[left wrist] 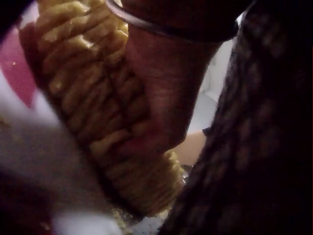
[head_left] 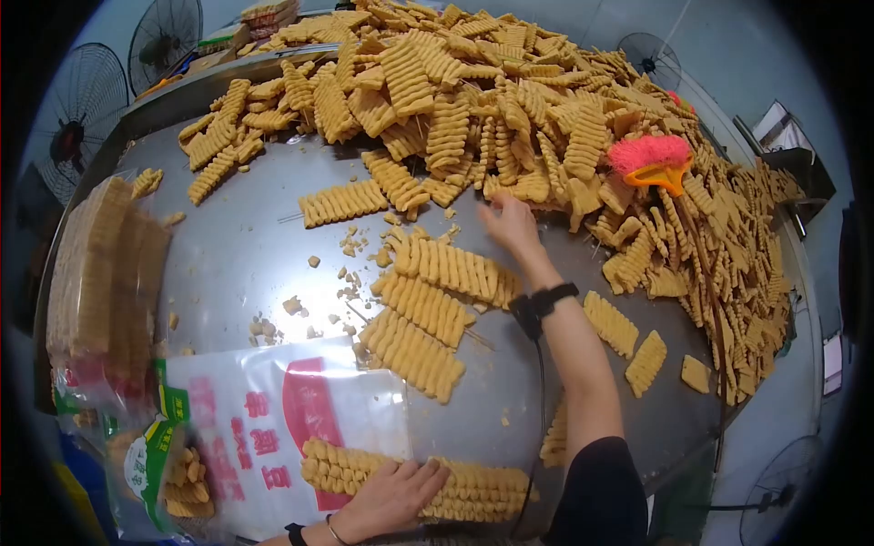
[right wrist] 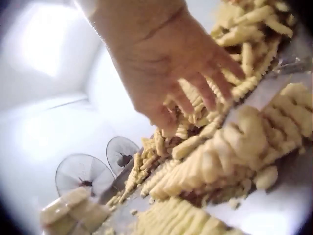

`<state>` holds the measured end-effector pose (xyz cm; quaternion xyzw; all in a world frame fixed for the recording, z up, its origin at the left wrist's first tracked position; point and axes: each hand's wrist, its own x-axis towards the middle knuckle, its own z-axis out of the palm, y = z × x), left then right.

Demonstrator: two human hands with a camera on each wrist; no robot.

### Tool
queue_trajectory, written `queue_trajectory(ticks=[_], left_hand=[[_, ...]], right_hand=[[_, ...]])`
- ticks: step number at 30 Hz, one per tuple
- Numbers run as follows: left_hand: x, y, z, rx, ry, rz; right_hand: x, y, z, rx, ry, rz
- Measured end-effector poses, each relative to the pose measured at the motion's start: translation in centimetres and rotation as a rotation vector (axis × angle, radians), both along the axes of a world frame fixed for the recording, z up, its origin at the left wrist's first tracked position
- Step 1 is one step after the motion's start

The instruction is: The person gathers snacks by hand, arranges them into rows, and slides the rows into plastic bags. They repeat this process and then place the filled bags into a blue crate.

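My left hand (head_left: 391,499) lies over a stack of ridged golden snack pieces (head_left: 482,491) at the near edge, fingers bent across its top. In the left wrist view a digit presses the side of the stack (left wrist: 83,98). My right hand (head_left: 512,224) reaches to the front edge of a big heap of such pieces (head_left: 451,127). In the right wrist view its fingers (right wrist: 222,90) are spread apart, with the heap behind them. Several ridged pieces on thin sticks (head_left: 414,350) lie between the hands. The left hand's stack overlaps a printed clear plastic bag (head_left: 364,387).
Filled bags (head_left: 100,264) stand at the left. A pink-headed brush with an orange base (head_left: 651,159) lies on the heap. Crumbs (head_left: 350,241) and loose pieces (head_left: 610,323) dot the metal table (head_left: 228,237). Fans (head_left: 68,136) stand behind.
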<state>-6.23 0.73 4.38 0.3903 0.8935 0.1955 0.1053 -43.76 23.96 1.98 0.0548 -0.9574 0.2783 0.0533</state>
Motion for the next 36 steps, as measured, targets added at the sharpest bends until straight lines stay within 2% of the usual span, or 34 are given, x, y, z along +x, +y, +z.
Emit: queue_trajectory(ticks=[1,2,3,5,6,7,8,10,13,17,19,20,23,25,27,29,31,33,34,36], left_hand=[[-0.1,-0.1,0.2,0.063,0.02,0.023],[0.3,0.3,1.5,0.103,-0.181,0.08],[0.2,0.3,1.1,0.091,-0.177,0.093],[0.5,0.4,-0.4,0.134,-0.007,0.096],[0.6,0.4,-1.3,0.093,0.084,0.095],[0.7,0.4,-1.7,0.085,0.078,0.107],[0.7,0.5,-2.1,0.094,0.117,0.103],[0.3,0.5,-2.6,0.053,0.241,0.088],[0.1,0.6,-3.0,0.038,0.264,0.099],[0.0,0.5,-3.2,-0.004,0.281,0.091],[0.1,0.4,-3.4,-0.04,0.31,0.078],[0.1,0.3,-3.5,-0.041,0.305,0.082],[0.1,0.1,-3.6,-0.041,0.338,0.059],[0.0,0.1,-3.6,-0.041,0.363,0.04],[0.2,0.1,-3.4,-0.043,0.336,0.052],[0.3,0.1,-3.2,-0.042,0.308,0.06],[0.2,0.3,-3.2,0.021,-0.434,0.058],[0.8,0.5,-4.3,0.045,-0.456,0.072],[1.2,0.6,-4.6,0.055,-0.487,0.093],[-0.6,0.2,-1.7,0.009,-0.478,0.044]], right_hand=[[-2.0,-0.2,-0.1,0.039,-0.019,-0.08],[-4.1,-0.3,-0.9,0.027,-0.015,-0.07],[-6.1,-0.5,-1.9,0.065,0.048,-0.112],[-9.0,-1.6,-2.5,0.093,0.107,-0.14],[-10.0,-2.2,-2.5,0.153,0.061,-0.199],[-10.8,-2.8,-2.6,0.215,0.015,-0.259],[-11.4,-3.2,-2.8,0.211,0.007,-0.246],[-12.5,-3.9,-3.2,0.366,-0.065,-0.427],[-12.7,-4.6,-2.5,0.375,-0.113,-0.467],[-14.5,-4.3,-4.1,0.446,0.024,-0.38],[-14.5,-4.6,-4.0,0.34,0.007,-0.482],[-13.8,-5.3,-4.1,0.462,0.084,-0.612],[-15.6,-3.4,-4.2,0.392,-0.057,-0.494],[-16.1,-2.2,-4.3,0.446,0.016,-0.52],[-15.9,-0.7,-2.7,0.277,-0.125,-0.343],[-15.2,0.3,-1.4,0.353,-0.136,-0.349],[-14.5,2.3,-0.1,0.341,-0.139,-0.251],[-13.1,4.3,0.5,0.338,-0.07,-0.219],[-11.1,5.3,1.3,0.236,-0.055,-0.109],[-7.7,7.0,2.2,0.012,-0.052,0.126]])
